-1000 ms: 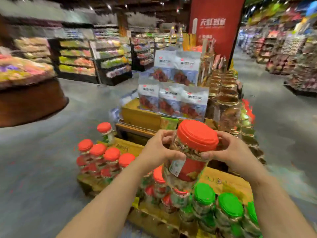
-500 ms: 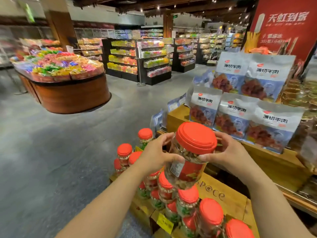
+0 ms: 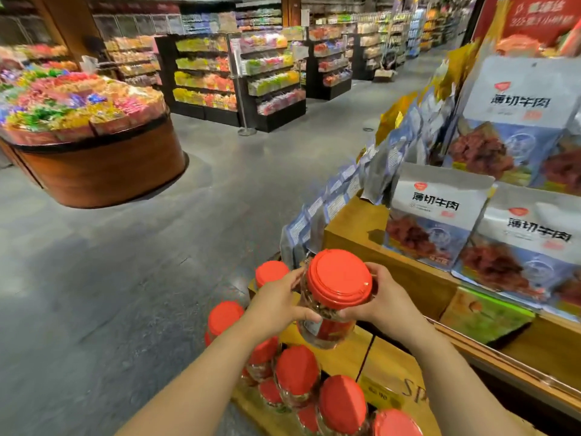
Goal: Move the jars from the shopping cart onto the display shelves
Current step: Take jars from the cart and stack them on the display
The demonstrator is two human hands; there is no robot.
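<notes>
**Jar in transit, positioned over the lower display tier**

Since the earlier frame the view has swung left and dropped: the green-lidded jars are out of view, and the held jar now sits lower, over bare wood on the lower tier.

Current state. The jar [image 3: 333, 297], clear with a red lid, is carried clear of any surface. The left hand [image 3: 276, 305] and right hand [image 3: 382, 302] each grasp it from opposite sides, fingers curled just under the lid. The jar is tilted, lid toward the camera.

Step in hand. Judged from the pose, this is the placing step; the jar has not yet been set down. The shopping cart is not in view.

Next move. The jar needs to be brought upright and lowered onto the wooden lower tier [image 3: 386, 365], on the free area beside the stocked jars [image 3: 297, 369].

Surroundings and obstructions.
- Stocked red-lidded jars stand close together along the tier's left edge and near corner; the descending base could knock them.
- Snack bags [image 3: 437, 215] occupy the upper tier at right, apart from the placing area.
- A round candy stand [image 3: 94, 152] stands well apart across the aisle.
</notes>
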